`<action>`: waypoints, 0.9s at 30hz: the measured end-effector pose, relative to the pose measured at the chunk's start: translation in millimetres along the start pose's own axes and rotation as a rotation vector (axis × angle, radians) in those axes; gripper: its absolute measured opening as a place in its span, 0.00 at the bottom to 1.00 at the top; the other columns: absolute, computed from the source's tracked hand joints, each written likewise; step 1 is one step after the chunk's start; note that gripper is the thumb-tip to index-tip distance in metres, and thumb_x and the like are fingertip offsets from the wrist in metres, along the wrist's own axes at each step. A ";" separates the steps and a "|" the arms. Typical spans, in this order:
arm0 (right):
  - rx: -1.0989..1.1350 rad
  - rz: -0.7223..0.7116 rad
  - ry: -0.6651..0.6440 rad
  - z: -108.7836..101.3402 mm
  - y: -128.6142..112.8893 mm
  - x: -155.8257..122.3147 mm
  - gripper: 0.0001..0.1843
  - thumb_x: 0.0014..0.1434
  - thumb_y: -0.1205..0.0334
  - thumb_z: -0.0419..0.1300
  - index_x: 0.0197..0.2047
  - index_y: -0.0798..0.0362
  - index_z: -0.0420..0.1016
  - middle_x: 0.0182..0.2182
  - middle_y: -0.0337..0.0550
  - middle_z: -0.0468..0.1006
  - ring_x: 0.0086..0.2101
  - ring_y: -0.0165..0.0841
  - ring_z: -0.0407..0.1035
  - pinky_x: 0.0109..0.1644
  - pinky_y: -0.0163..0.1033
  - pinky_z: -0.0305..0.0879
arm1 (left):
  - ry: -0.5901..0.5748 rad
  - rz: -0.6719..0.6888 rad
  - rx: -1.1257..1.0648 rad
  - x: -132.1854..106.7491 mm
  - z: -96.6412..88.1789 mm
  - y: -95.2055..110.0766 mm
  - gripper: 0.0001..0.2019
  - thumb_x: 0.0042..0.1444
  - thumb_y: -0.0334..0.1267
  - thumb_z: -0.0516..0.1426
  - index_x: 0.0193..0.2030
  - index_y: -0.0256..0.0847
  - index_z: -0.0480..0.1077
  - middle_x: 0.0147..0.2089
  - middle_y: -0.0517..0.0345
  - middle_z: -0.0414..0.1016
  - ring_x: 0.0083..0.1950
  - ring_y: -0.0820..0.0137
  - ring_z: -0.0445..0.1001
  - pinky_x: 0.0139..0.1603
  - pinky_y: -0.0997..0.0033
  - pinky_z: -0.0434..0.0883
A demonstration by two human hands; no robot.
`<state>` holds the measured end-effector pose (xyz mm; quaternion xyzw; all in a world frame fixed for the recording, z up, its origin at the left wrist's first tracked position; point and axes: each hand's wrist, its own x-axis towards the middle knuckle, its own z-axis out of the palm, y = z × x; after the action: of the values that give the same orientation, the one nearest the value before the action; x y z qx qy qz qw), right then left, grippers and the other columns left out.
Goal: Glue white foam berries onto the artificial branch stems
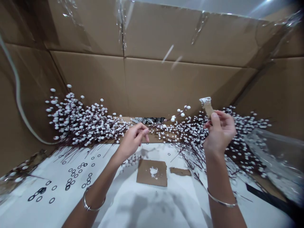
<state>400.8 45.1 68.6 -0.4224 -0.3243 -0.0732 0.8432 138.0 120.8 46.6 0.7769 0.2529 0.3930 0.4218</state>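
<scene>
White-berried branch with a thin dark stem (173, 118): extends rightward from the left hand, above the white-covered counter (114, 202).
Left hand (133, 139): fingers curled in a narrow pinch on the stem; exact contact is hidden.
Branch handling: judged light and springy; the small round berries may detach if squeezed or pulled.
Branch grip point: the bare stem, clear of the berries.
Flat tan cardboard spreader with 1 white-coated end (207, 107): raised in the right hand (219, 131), coated end up, apart from the branch.
Right hand: thumb and fingers closed on the spreader's lower, uncoated end.
Spreader handling: judged light and fairly stiff, likely to soften when damp; the coated end is probably tacky or slippery.
Spreader grip point: the uncoated end only.
Square brown cardboard pad (142, 177): flat on the counter, bearing 1 white paste dab (154, 171); 1 narrow brown cardboard strip (180, 171) lies just beside its right edge.
</scene>
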 end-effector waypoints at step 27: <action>-0.058 0.067 -0.007 -10.1 7.8 10.7 0.07 0.50 0.61 0.65 0.34 0.51 0.76 0.28 0.40 0.71 0.22 0.28 0.57 0.22 0.36 0.55 | -0.027 -0.007 0.091 -3.2 2.6 1.8 0.08 0.65 0.41 0.50 0.36 0.41 0.65 0.30 0.57 0.76 0.21 0.75 0.61 0.25 0.75 0.59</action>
<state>417.1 44.0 65.6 -0.4576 -0.3108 -0.0530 0.8314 138.5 116.3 46.0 0.7996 0.2677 0.3692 0.3907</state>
